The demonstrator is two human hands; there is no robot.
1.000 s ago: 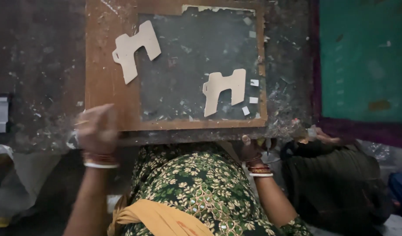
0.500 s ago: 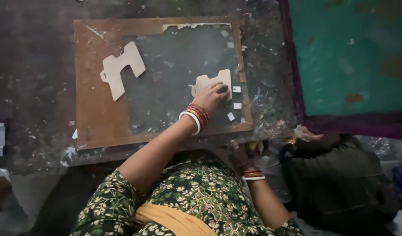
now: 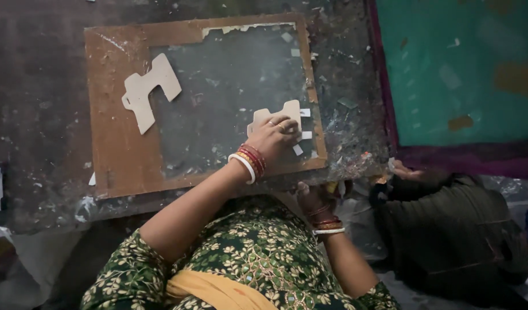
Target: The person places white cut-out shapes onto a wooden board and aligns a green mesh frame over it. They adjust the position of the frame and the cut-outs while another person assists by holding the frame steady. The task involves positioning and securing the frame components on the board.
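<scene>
1. The left hand lies fingers-down, spread rather than fisted, on a flat cream cut-out piece of thin card with notched edges. The piece sits on the grey centre panel of a brown square work board, near its right edge.
2. Judged handling: the cut-out looks light, thin and fairly stiff, liable to crease if bent. It is best lifted by pinching an exposed edge or slid flat under the fingertips.
3. A second cream cut-out of like shape lies well apart, at the board's upper left, untouched.
4. The right hand is at the board's lower edge, partly under it. Its grip cannot be made out.
5. Hidden: the cut-out's lower part is covered by the left hand. Small pale scraps lie just beside it.
6. A dark bundle at right is indistinct.
</scene>
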